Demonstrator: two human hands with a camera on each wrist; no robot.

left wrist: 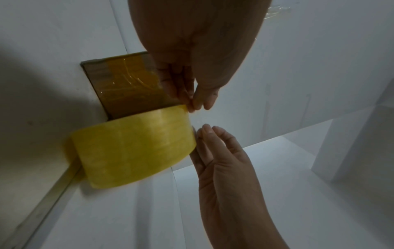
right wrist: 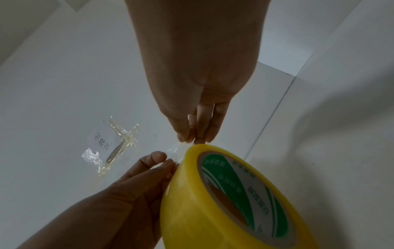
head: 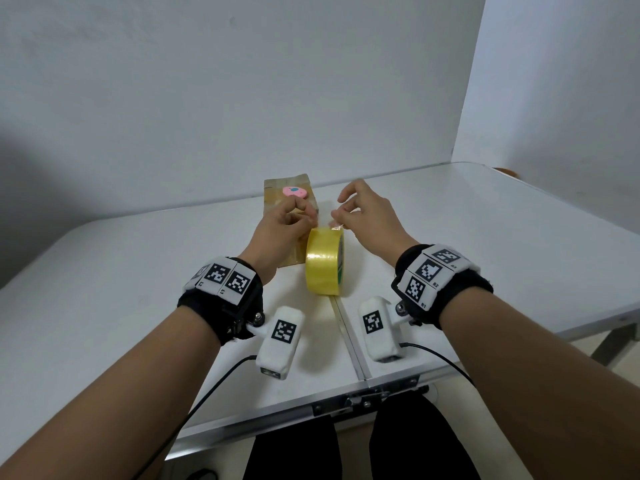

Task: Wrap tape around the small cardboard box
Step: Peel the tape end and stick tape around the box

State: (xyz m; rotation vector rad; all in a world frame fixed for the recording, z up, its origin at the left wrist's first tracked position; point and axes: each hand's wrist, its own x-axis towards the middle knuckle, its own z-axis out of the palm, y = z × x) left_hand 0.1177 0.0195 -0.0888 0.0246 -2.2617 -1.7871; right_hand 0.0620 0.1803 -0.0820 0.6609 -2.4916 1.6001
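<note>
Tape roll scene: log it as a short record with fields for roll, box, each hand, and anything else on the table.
roll: yellow tape roll standing on edge on the white table
box: small cardboard box behind the roll, some tape already on it, pink item on top
left hand: left hand fingertips pinching at the roll's top edge
right hand: right hand pinching the loose clear tape end
other: paper note stuck down with crumpled tape

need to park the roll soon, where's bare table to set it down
Bare table right of the right hand, and left of the left hand. Crowded mid-table: box, roll and both hands bunch together.
</note>
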